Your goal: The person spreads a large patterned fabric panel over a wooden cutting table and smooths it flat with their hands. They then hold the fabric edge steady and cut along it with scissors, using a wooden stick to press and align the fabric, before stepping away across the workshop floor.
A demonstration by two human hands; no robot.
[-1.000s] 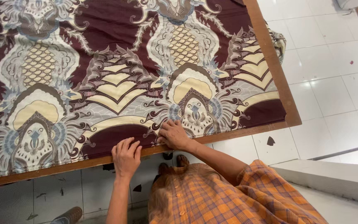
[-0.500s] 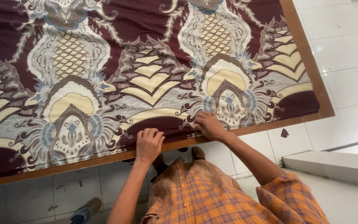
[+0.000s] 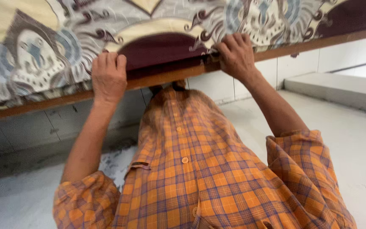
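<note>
A patterned cloth [image 3: 162, 29] in maroon, cream and grey-blue lies stretched over a wooden frame [image 3: 34, 106]. My left hand [image 3: 109, 78] hooks its fingers over the cloth's near edge where it meets the frame rail. My right hand [image 3: 236, 55] is further right on the same edge, with its fingers bunched and pinching the cloth against the rail. Both forearms reach up from my orange checked shirt [image 3: 200, 169].
Below the frame is a white tiled floor [image 3: 242, 85] with dark smudges [image 3: 111, 161] at the left. A low pale step [image 3: 339, 89] runs along the right. The frame rail continues to the upper right corner.
The view has dropped and closed in, so the shirt fills the lower half. Both hands stay on the cloth's near edge, now spread wider apart.
</note>
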